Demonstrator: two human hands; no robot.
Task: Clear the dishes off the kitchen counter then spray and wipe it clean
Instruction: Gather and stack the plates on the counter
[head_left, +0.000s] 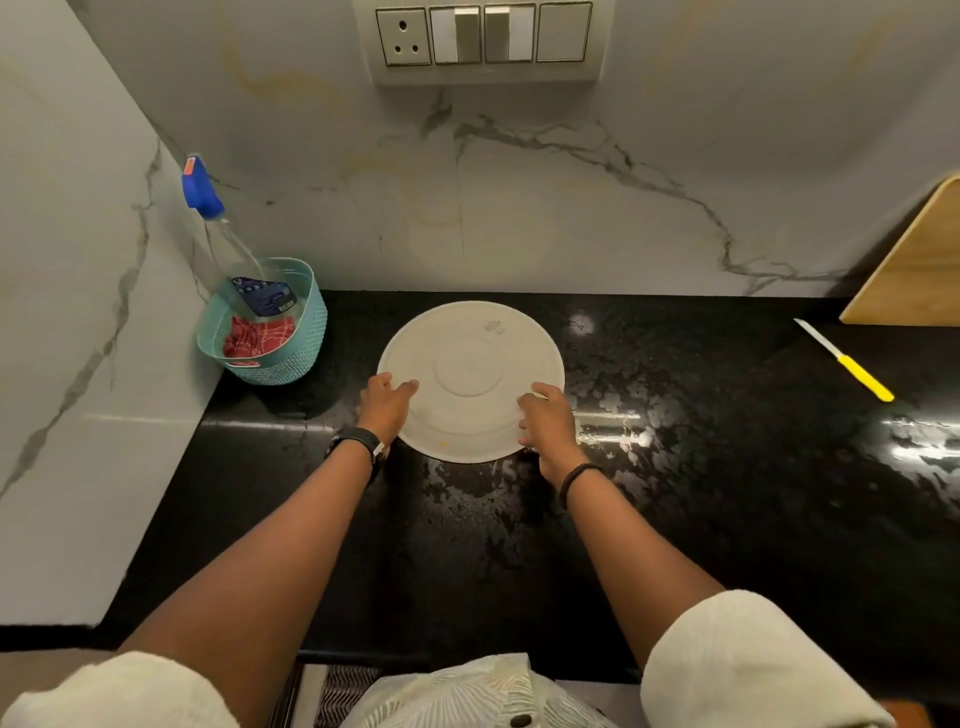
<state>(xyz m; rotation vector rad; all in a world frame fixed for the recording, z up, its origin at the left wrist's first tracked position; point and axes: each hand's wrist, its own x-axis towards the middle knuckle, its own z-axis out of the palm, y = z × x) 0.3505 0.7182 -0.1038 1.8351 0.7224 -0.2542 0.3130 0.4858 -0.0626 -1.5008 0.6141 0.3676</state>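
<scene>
A round white plate (470, 364) lies upside down on the black counter (727, 493), near the back wall. My left hand (387, 408) grips its left rim, fingers over the top. My right hand (545, 421) grips its right front rim. A teal basket (291, 358) stands in the left corner. In it are a spray bottle with a blue trigger head (202, 192) and a red checked cloth (257, 335).
A knife with a yellow handle (865, 376) lies at the right of the counter. A wooden cutting board (914, 265) leans against the wall at far right. A switch panel (483, 36) is on the marble wall above. Wet patches shine on the counter right of the plate.
</scene>
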